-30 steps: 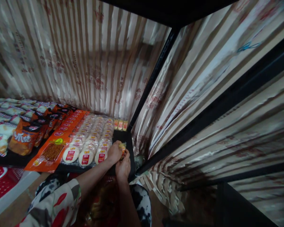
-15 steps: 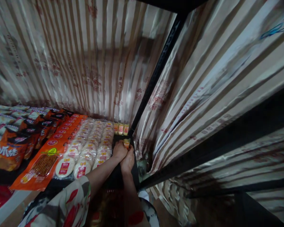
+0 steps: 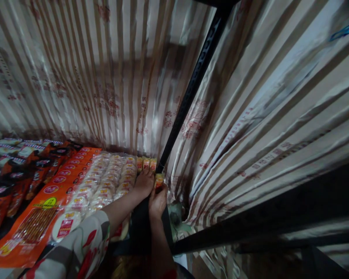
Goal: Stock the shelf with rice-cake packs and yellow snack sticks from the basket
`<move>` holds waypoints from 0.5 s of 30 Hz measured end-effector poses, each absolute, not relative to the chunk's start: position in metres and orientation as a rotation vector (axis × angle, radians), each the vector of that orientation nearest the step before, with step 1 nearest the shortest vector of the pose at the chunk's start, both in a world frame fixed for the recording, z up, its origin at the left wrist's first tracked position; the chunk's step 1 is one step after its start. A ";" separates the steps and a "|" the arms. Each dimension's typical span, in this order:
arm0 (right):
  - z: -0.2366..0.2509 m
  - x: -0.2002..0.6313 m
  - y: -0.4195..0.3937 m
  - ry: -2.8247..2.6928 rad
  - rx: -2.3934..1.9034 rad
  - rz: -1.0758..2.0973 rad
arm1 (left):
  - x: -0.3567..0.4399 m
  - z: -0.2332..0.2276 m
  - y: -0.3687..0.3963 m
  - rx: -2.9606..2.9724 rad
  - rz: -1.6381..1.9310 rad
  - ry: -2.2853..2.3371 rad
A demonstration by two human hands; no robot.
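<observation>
Small yellow packet (image 3: 159,180) pinched between both hands at the shelf's (image 3: 139,228) back right corner, just beside the black post (image 3: 192,89). Right hand (image 3: 158,201) grips it from below, left hand (image 3: 144,183) closed on its left side. Similar packets (image 3: 146,163) stand behind. Rice-cracker packs (image 3: 104,184) and orange packs (image 3: 50,193) lie left, with red labels; writing too blurred to read.

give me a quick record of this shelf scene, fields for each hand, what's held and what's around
left hand: rests on the shelf beside the small packet
right hand: fingers pinch the small packet
behind packet: row of small yellow packets
left of hands: round wrapped cakes, orange packs
backdrop: striped curtain, black post
</observation>
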State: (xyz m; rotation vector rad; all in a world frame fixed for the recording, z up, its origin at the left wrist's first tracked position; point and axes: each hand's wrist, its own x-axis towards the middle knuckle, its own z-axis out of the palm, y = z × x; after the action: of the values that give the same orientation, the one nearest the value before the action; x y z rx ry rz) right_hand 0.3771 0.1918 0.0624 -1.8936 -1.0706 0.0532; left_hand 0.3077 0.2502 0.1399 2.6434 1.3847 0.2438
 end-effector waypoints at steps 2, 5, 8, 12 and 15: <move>0.060 0.377 0.191 -1.046 -1.878 0.064 | 0.309 0.131 0.256 2.732 0.251 1.340; 0.057 0.379 0.191 -1.039 -1.852 0.071 | 0.311 0.119 0.263 2.807 0.247 1.284; 0.055 0.380 0.191 -1.037 -1.851 0.065 | 0.311 0.113 0.268 2.838 0.250 1.262; 0.058 0.380 0.191 -1.045 -1.881 0.074 | 0.311 0.114 0.272 2.847 0.223 1.254; 0.060 0.378 0.190 -1.056 -1.903 0.074 | 0.311 0.115 0.274 2.824 0.154 1.251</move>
State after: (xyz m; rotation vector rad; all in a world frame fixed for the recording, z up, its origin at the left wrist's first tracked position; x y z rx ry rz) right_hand 0.3784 0.1901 0.0600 -1.9033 -1.0562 0.0737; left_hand 0.3107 0.2738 0.1149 2.8244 1.2506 0.1544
